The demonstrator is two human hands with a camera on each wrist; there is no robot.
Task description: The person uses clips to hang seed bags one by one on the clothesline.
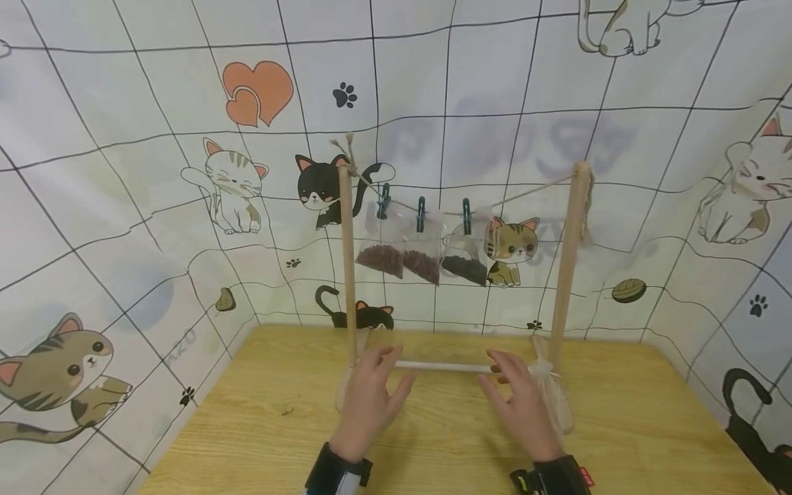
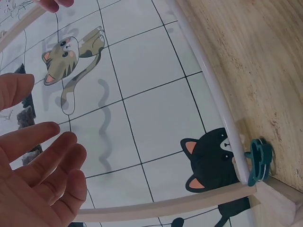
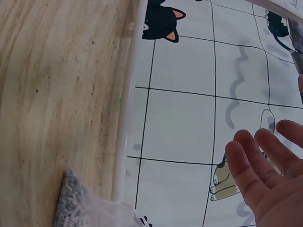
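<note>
Both hands are raised inside a wooden stand, fingers loosely bent, with nothing held. My left hand (image 1: 371, 392) is near the left post (image 1: 348, 268), my right hand (image 1: 520, 405) near the right post (image 1: 568, 268). Between the post tops sags a cord (image 1: 532, 191). Three dark green clips (image 1: 421, 214) hold clear bags on it: two with reddish-brown bits (image 1: 380, 260), one with dark bits (image 1: 464, 268). Low between the posts runs a white rod (image 1: 448, 366); whether the fingers touch it cannot be told from the head view, but both wrist views show them apart from it.
At the right post's foot sits a pale tied bundle (image 1: 553, 399). A green clip (image 2: 260, 161) sits at the rod's end in the left wrist view. A clear bag of grey bits (image 3: 71, 201) shows in the right wrist view. Cat-print sheeting (image 1: 421, 89) surrounds the wooden table (image 1: 247, 412).
</note>
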